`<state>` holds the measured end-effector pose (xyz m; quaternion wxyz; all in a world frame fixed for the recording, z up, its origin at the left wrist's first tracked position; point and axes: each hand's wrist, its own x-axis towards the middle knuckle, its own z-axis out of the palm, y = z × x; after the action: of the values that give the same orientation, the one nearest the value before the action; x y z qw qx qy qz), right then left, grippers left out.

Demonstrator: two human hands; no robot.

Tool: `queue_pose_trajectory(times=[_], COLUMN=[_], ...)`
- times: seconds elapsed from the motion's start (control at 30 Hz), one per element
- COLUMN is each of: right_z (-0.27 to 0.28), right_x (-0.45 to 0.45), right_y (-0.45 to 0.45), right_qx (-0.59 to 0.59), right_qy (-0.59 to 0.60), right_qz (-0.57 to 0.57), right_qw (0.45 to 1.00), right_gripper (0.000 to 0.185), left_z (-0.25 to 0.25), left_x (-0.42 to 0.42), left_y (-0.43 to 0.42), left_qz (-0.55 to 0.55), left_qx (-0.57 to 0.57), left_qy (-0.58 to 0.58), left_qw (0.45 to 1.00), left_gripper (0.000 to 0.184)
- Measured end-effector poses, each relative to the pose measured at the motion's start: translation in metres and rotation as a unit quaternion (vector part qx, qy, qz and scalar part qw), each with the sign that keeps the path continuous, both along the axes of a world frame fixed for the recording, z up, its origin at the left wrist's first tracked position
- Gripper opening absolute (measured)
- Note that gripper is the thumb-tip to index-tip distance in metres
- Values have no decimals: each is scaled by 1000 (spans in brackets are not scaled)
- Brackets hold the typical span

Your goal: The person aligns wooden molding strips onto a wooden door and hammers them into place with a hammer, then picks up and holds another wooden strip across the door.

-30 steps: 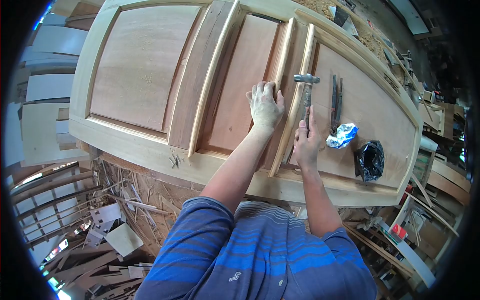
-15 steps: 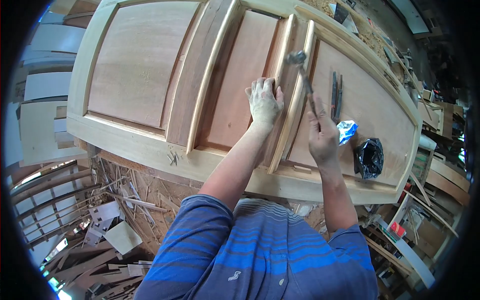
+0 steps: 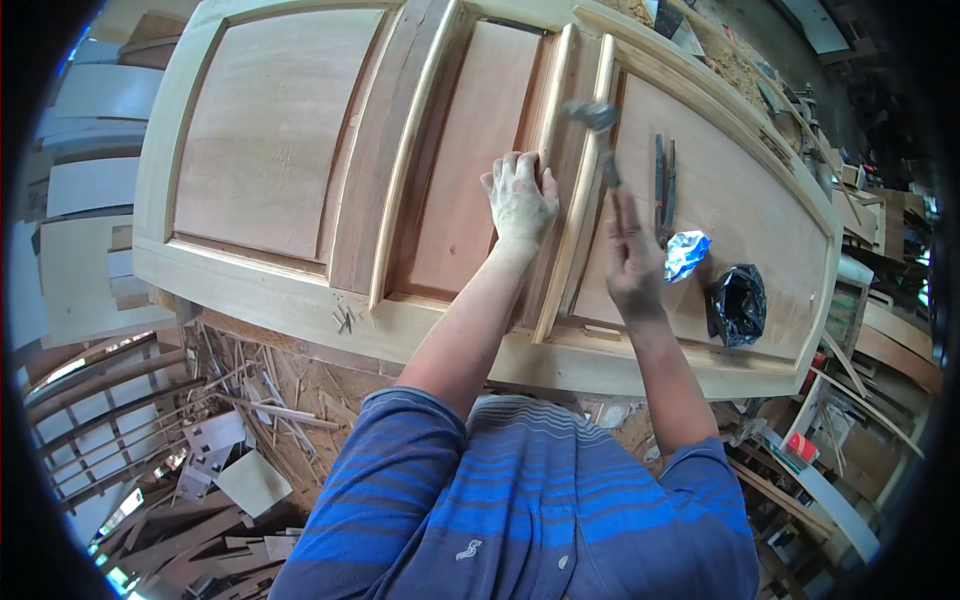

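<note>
A wooden panel door (image 3: 357,180) lies flat before me, with raised moulding strips around its recessed panels. My left hand (image 3: 521,200), coated in pale dust, is closed over the moulding strip (image 3: 557,100) along the right side of the narrow middle panel (image 3: 482,120). Its fingers are bent and the thumb lies to the right; the fingertips are partly hidden. My right hand (image 3: 636,265) is wrapped around the handle of a hammer (image 3: 592,116). The hammer is raised above the door, right of my left hand, its head slightly blurred.
On the right panel lie two dark slender tools (image 3: 665,185), a crumpled blue-and-white wrapper (image 3: 687,256) and an open black plastic bag (image 3: 736,306). Several small pieces (image 3: 343,319) sit on the front rail. Wood scraps (image 3: 290,405) litter the floor; boards (image 3: 95,270) stand at left.
The hammer head has shifted slightly, and the right hand has moved a little left in view. The left hand keeps its place on the moulding strip. The whole view has shifted slightly.
</note>
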<state>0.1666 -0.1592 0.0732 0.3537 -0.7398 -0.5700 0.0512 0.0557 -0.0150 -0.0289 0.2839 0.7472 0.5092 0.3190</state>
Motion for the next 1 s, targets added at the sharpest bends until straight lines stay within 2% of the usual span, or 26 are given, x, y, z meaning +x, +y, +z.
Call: queue_pose_trajectory(times=[0.07,0.27,0.33,0.43,0.47,0.53,0.63,0.67,0.73,0.83,0.9,0.97,1.0], right_z=[-12,6,-12,-13,-10,-4,-1,-23,-18,-13,-17,-21,-18], right_x=[4,1,4,5,7,1,-5,-1,-1,3,0,-3,0], right_y=[-2,6,-3,-4,-5,0,5,-5,-7,-2,0,-4,-6], right_qx=[-107,55,56,-117,-113,-24,61,41,-162,-84,30,79,8], right_qy=[-37,-1,4,-39,-42,9,10,-11,-83,-31,-5,4,-15], right_qz=[1,3,1,17,13,11,9,9,1,10,15,-8,-7], right_qw=[994,998,998,992,993,1000,998,999,983,996,999,997,1000], right_gripper=[71,79,82,81,75,73,70,70,70,73,74,74,73], left_z=[0,1,-1,-1,-5,-3,-7,-5,-8,-7,-10,-5,-7], left_x=[4,1,-1,3,3,1,1,0,2,4,3,2,2], left_y=[5,2,-1,3,2,3,-1,-1,2,2,0,0,-1], left_qz=[3,-4,-7,-4,1,4,4,3,1,7,16,13,13], left_qx=[13,0,-10,5,8,5,2,4,20,-3,17,2,21], left_qy=[-9,3,-4,-5,0,-7,-15,-17,-14,-10,-19,-16,-11], left_qw=[1000,1000,1000,1000,1000,1000,1000,1000,1000,1000,1000,1000,1000], left_gripper=[30,30,31,31,31,31,32,32,32,30,29,30,37])
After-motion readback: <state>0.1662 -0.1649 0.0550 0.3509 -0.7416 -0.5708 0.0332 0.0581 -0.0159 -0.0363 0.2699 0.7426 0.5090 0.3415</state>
